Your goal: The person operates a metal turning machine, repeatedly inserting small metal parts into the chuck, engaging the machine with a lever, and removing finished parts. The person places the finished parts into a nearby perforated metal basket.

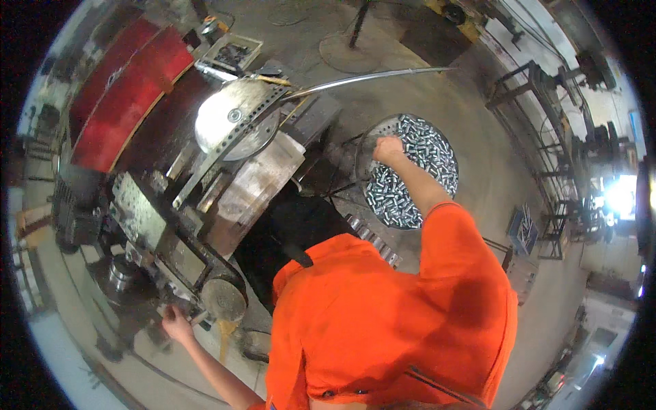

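My right hand (388, 149) is over the left side of a wide round tray (371, 133), its fingers curled in. Whatever it may hold is hidden. Many small shiny metal cylinders (420, 160) fill most of that tray; bare perforated metal shows at its upper left. My left hand (178, 324) reaches out to the lower left, fingers bent, beside a short rod (199, 318) at the round end (223, 301) of a machine. I cannot make out what lies between those fingers. A large shiny disc (222, 119) with a perforated bar across it sits on the machine.
A long curved metal bar (369, 78) extends right from the machine. Red curved panels (130, 89) stand at the far left. A parts bin (232, 53) sits behind the disc. Metal racks (540, 102) line the right, with a blue box (523, 231) on the floor.
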The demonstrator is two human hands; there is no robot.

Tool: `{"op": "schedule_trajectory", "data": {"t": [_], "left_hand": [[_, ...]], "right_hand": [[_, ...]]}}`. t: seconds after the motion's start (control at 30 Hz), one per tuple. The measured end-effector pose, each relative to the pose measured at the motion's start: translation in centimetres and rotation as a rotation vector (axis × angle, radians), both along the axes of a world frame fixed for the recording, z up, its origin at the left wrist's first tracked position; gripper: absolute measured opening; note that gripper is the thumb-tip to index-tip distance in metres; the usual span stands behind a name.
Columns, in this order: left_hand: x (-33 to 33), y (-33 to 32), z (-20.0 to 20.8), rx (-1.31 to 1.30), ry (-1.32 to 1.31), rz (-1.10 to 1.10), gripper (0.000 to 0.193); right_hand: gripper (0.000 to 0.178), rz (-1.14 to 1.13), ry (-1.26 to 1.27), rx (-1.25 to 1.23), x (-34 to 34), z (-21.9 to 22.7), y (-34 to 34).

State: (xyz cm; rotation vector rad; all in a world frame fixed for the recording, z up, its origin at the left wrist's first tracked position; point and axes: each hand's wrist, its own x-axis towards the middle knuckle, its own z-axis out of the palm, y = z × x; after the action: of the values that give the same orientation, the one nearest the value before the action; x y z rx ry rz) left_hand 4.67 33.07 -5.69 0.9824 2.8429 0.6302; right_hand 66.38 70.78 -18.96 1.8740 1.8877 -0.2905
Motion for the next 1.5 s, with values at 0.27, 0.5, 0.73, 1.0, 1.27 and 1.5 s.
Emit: {"op": "schedule_trajectory", "data": {"t": [0.27,0.5,0.73,1.0,1.27,1.5], "left_hand": [[-1.4,-0.4,0.1,-0.011,-0.138,0.001,0.032],[1.9,0.9,2.4,0.047,-0.12,-0.084,0.025],[1.4,1.9,3.9,-0.062,-0.324,-0.253,0.025],[11.4,7.8,14.0,0.323,-0.402,-0.511,0.031],[18.2,9.9,11.8,0.469,-1.185,-0.339,0.039],[20.5,9.1,11.4,0.623,-1.44,-0.208,0.038]], "right_hand": [[0.033,0.082,0.107,-0.042,-1.3,2.0,-1.3],[0.033,0.113,0.046,-0.149,-1.7,3.1,-1.5],[0.033,-0.078,0.323,0.101,-1.6,4.2,-2.6],[0.034,0.469,1.229,0.555,-17.2,13.0,-11.9],[0.024,1.008,1.844,0.479,-27.2,22.0,-18.8],[0.013,0.977,1.931,0.417,-27.6,21.9,-19.3]]}}
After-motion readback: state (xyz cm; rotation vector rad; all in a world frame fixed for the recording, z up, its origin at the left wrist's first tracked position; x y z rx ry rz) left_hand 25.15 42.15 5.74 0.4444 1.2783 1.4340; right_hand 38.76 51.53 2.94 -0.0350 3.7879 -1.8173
